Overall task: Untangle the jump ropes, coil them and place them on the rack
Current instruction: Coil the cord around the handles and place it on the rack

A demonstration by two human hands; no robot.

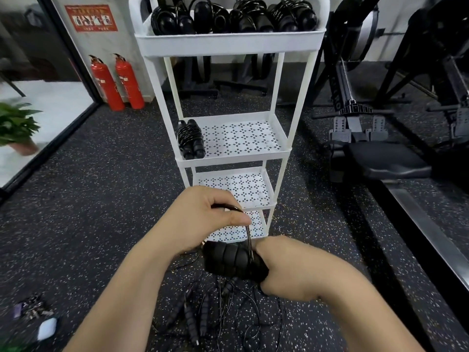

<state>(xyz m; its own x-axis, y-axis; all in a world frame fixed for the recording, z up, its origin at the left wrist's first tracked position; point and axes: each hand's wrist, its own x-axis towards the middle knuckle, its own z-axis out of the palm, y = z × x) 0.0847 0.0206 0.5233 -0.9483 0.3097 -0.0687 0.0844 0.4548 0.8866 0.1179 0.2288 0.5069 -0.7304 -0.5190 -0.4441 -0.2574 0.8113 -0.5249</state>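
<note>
The floor (106,199) is black rubber matting flecked with pale specks, rough and matte. A white rack (284,97) stands on it in front of me, four shallow trays on thin square posts. The lower trays have perforated bottoms in a diamond pattern. The top tray (228,43) is packed with coiled ropes (233,17), glossy black loops around thick handles. One more coiled rope (190,139) lies at the left end of the second tray, its ribbed handles side by side with thin cord wound around them.

My left hand (203,219) is raised in front of the lowest trays. Its thumb and forefinger pinch a thin, shiny black cord (248,232), which arches over the fingers and drops straight down. My right hand (286,270) is lower, fingers curled around a pair of fat black foam handles (228,259), ridged in rounded rings and held together. The cord runs down across them, just beside my right thumb.

Below my hands, a tangle of ropes (215,313) sprawls on the floor: wiry cords looped over each other, with several slim ribbed handles among them.

Two red cylindrical fire extinguishers (116,82) stand against the wall on the left, near a leafy green plant (15,125). A black rowing machine (355,138) sits on the right.
</note>
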